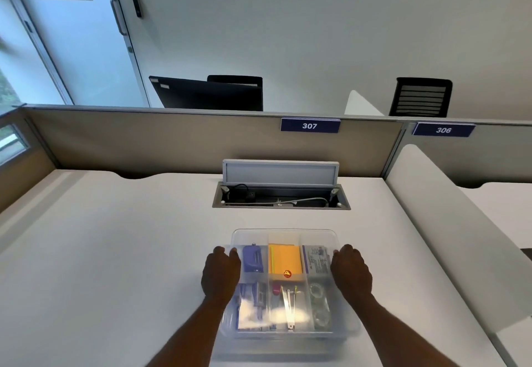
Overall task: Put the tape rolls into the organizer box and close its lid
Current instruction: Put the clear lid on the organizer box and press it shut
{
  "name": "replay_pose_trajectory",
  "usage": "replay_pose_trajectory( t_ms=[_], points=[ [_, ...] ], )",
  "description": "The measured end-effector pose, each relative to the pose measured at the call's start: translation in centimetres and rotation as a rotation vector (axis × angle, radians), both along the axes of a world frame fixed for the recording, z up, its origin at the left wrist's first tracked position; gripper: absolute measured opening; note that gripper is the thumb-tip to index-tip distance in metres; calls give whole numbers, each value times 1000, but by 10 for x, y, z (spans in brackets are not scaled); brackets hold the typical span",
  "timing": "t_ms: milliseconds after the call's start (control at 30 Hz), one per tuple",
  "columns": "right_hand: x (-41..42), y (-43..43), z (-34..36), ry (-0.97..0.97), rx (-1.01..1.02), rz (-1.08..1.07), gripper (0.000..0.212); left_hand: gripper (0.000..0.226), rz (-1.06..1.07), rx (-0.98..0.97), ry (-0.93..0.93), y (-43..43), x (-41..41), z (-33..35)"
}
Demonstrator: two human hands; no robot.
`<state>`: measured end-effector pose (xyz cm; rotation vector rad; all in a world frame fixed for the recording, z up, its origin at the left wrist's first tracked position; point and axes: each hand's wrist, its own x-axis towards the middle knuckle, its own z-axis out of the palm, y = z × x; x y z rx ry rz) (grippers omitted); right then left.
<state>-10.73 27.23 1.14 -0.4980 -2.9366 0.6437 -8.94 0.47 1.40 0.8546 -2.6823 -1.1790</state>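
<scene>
Clear and rectangular, the plastic organizer box (288, 335) sat on the smooth white desk (115, 251) between the two hands, its translucent lid (283, 237) lowered over the compartments. At the box's left edge the left hand (221, 273) gripped the lid, and at its right edge the right hand (351, 270) did likewise. Glossy, ring-shaped clear tape rolls (319, 303) lay in the box's right compartment, near the right hand.
</scene>
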Motion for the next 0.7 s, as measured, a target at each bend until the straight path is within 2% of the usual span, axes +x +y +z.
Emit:
replay_pose_trajectory(
  t_ms=[133, 233, 333, 467, 600, 700],
  points=[
    [-21, 3, 3, -22, -16, 29, 27, 47, -73, 52, -28, 1, -31, 6],
    [-36, 8, 2, -99, -66, 87, 36, 47, -128, 64, -27, 6, -45, 6],
    [-49, 11, -2, -140, -31, 179, 45, 48, -186, 100, -11, 8, -53, -1],
    [-59, 11, -9, -120, 13, 210, 47, 49, -350, -3, -14, 9, -59, -12],
    [-58, 8, -16, -85, -1, 195, 46, 53, -386, -98, 33, 8, -58, -24],
    [-59, 7, -20, -54, -12, 184, 44, 48, -357, -69, 65, 7, -57, -30]
  ],
)
